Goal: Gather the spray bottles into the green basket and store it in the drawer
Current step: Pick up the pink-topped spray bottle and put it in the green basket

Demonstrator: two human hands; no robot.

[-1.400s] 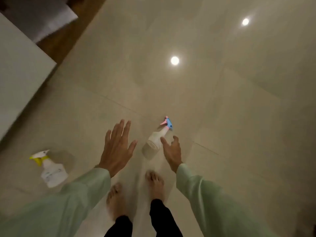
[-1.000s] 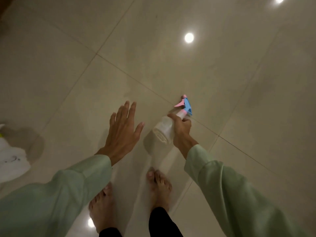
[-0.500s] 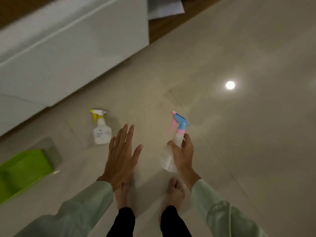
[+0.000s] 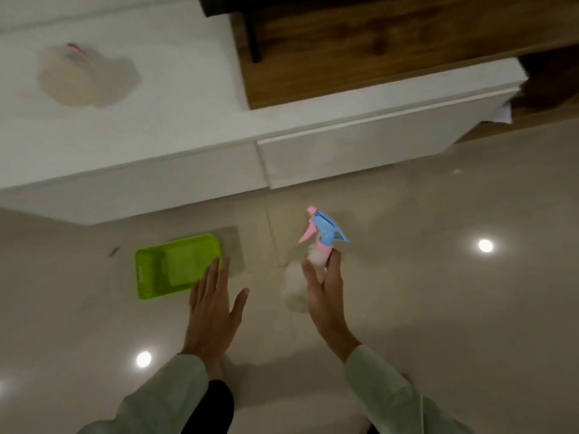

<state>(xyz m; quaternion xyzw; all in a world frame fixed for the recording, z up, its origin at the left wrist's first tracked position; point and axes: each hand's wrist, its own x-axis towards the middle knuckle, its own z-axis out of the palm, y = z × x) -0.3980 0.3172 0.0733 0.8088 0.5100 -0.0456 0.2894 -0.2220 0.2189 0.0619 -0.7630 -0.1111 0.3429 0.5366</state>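
Nearest: pale green sleeves, both hands out in front. Left hand (image 4: 216,311) flat, fingers spread, palm down, holding nothing, its fingertips overlapping the near right corner of the green basket (image 4: 175,266) in this view; whether it touches, cannot tell. Right hand (image 4: 324,296) wrapped round the neck of the spray bottle (image 4: 316,261), thumb on one side, fingers on the other, bottle upright and off the floor (image 4: 438,308), blue-and-pink trigger head above the fingers. Clear body blurred, fill level unreadable.

Step in hand, as I judge it: carry the bottle left across to the basket and set it in. Doing it well likely means lowering it base-first or laying it flat inside the rim, nozzle kept away from the basket wall, grip loosened only once it rests. The free left hand could steady the basket so it doesn't skid on the glossy tile.

Basket sits ahead-left of the left hand and looks empty. No other spray bottle in view.

Room: open floor between the hands and right of the right hand, nothing to dodge. Beyond the basket, the white cabinet (image 4: 188,170) front runs across; drawer front (image 4: 360,155) ahead of the right hand looks shut. A blurred whitish bundle (image 4: 84,76) lies on the cabinet top, far left.
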